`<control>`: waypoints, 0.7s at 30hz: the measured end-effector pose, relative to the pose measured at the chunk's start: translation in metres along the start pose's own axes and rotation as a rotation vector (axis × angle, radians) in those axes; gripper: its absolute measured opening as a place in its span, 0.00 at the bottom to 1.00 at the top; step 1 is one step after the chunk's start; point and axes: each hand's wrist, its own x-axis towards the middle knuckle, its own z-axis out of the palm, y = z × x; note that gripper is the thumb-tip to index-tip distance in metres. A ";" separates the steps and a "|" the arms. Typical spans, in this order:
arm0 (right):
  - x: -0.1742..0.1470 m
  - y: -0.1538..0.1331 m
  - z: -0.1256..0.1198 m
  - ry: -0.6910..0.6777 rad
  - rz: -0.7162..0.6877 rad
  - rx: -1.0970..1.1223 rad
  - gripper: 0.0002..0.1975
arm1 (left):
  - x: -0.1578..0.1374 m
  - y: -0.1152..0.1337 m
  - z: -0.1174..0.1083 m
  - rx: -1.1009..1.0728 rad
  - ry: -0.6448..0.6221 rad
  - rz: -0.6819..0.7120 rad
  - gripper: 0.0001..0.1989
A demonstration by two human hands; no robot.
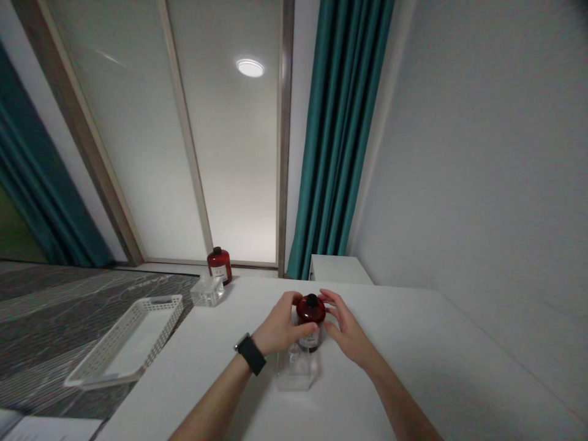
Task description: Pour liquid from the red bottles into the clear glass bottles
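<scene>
A dark red bottle with a black cap and a pale label stands upright on the white table. My left hand, with a black watch on its wrist, is wrapped round the bottle's left side, thumb across the front. On the other side, my right hand curves beside the bottle with fingers apart; its fingertips are close to the glass, and whether they touch is unclear. Just in front of the bottle, below my left hand, sits a clear transparent box. Part of the label is hidden by my left thumb.
At the table's far left corner stand a second red bottle and another clear box. A white perforated basket lies left of the white table. Behind are a white cabinet, a teal curtain and frosted sliding doors.
</scene>
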 end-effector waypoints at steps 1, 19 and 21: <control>-0.001 0.002 0.001 -0.010 0.010 0.009 0.30 | 0.000 0.002 -0.002 0.010 0.013 0.039 0.25; -0.004 0.018 0.029 0.229 0.119 0.011 0.44 | 0.055 0.021 -0.038 0.183 -0.248 0.332 0.05; -0.004 0.018 0.029 0.223 0.107 0.004 0.44 | 0.055 0.025 -0.042 0.149 -0.239 0.286 0.10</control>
